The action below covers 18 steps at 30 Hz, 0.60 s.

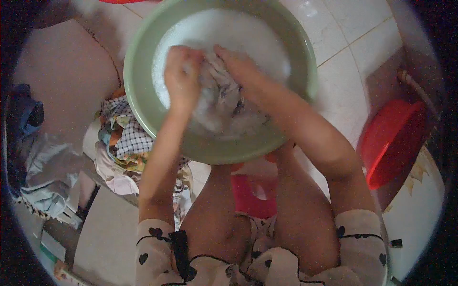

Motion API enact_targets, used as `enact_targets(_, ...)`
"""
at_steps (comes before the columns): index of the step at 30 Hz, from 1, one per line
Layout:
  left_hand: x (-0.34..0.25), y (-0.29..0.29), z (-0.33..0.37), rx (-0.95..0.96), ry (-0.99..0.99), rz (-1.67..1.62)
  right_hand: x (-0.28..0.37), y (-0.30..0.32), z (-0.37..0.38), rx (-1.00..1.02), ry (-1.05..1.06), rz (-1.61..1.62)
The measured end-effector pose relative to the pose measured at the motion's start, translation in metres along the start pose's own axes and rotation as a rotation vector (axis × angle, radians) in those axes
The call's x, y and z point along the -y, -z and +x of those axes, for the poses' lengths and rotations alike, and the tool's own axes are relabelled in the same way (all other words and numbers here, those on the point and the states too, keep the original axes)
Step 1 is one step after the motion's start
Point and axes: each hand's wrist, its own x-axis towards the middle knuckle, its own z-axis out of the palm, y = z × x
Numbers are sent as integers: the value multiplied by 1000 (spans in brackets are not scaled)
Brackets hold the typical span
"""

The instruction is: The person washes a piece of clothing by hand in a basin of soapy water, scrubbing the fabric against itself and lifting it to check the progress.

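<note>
A large pale green basin (138,107) holds white, sudsy water (269,47). Over the suds, a wet light-coloured cloth garment (222,88) with dark markings is bunched between my hands. My left hand (183,74) is curled in a fist around its left side. On its other side, my right hand (238,66) grips the fabric, slightly blurred, with the thumb towards the top. The cloth's lower folds hang down into the foam, where part of them is hidden.
Left of the basin lies a heap of clothes (131,140), checked and patterned. More garments (50,157) hang or lie at the far left. A red basin (393,143) leans at the right by the wall. A pink object (248,202) is between my legs, over white floor tiles (353,90).
</note>
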Motion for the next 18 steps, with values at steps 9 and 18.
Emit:
enact_targets(9,38,-9,10,116,-229,312,10,19,10,-64,694,-1219)
enact_targets(18,101,-20,8,83,209,-120,8,-13,38,-160,45,-1185)
